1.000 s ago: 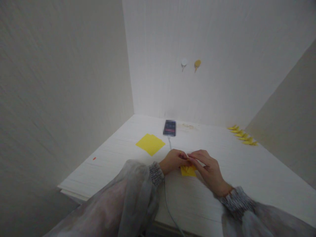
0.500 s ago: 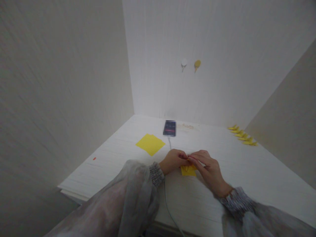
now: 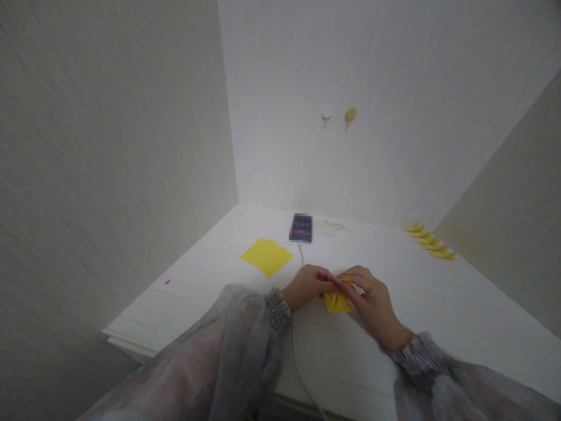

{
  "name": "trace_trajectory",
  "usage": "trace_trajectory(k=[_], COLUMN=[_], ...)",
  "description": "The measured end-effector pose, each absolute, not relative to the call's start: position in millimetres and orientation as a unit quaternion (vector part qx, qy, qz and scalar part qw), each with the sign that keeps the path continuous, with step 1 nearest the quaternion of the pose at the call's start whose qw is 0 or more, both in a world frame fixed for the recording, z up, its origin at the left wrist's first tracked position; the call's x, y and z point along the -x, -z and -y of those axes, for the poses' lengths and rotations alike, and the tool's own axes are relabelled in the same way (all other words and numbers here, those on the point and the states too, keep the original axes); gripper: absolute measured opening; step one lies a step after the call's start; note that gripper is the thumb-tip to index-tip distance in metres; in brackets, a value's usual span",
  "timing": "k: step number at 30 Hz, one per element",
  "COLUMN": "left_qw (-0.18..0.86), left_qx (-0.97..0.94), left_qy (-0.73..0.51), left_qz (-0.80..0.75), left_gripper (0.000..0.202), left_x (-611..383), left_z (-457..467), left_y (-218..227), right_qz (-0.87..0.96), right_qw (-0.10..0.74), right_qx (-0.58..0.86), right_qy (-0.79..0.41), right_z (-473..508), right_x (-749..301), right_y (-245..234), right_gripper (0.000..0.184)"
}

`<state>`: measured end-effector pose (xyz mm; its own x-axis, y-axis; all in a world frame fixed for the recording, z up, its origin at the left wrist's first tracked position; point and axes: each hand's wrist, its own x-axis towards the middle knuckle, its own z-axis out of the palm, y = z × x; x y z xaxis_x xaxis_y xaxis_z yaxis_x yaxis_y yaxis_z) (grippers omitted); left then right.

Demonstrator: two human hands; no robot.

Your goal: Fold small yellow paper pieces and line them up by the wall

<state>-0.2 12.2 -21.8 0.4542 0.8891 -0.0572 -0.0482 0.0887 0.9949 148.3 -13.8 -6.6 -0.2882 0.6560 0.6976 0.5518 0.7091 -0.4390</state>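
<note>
A small folded yellow paper (image 3: 336,302) lies on the white table (image 3: 438,304) under both my hands. My left hand (image 3: 307,285) pinches its upper left edge with fingers closed; a ring shows on one finger. My right hand (image 3: 370,298) presses on the paper's right side, fingers curled over it and pinching the top. The fingertips of both hands meet above the paper.
A stack of flat yellow paper squares (image 3: 266,256) lies to the far left. A phone (image 3: 301,227) stands near the back wall, its cable (image 3: 298,362) running toward me. Several folded yellow pieces (image 3: 432,241) line the right edge. Two wall hooks (image 3: 338,115) hang above.
My right hand's fingers have curled in closer over the paper, and the folded piece has turned slightly under the hands. The left hand stays in place.
</note>
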Motion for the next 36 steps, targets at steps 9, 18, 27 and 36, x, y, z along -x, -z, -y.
trace_trajectory(k=[9,18,27,36], left_qw=[0.606,0.678,0.674,0.679], left_qx=[-0.585,-0.532,-0.537,-0.535], left_qy=[-0.383,-0.368,-0.365,-0.379], left_qz=[-0.380,-0.350,-0.353,-0.330], left_gripper=[0.026,0.036,0.042,0.043], left_x=[2.2,1.8,1.8,1.9], left_z=[-13.8,-10.2,-13.2,-13.4], left_y=[25.5,20.2,24.4,27.1], right_qz=[0.795,0.793,0.795,0.799], right_qw=[0.470,0.474,0.478,0.476], right_qx=[0.375,0.378,0.370,0.366], right_qy=[-0.082,-0.062,-0.048,-0.048], right_z=[9.9,10.8,11.2,11.6], right_x=[-148.8,-152.3,-150.2,-151.3], right_y=[12.8,13.0,12.8,12.8], right_gripper=[0.007,0.006,0.006,0.006])
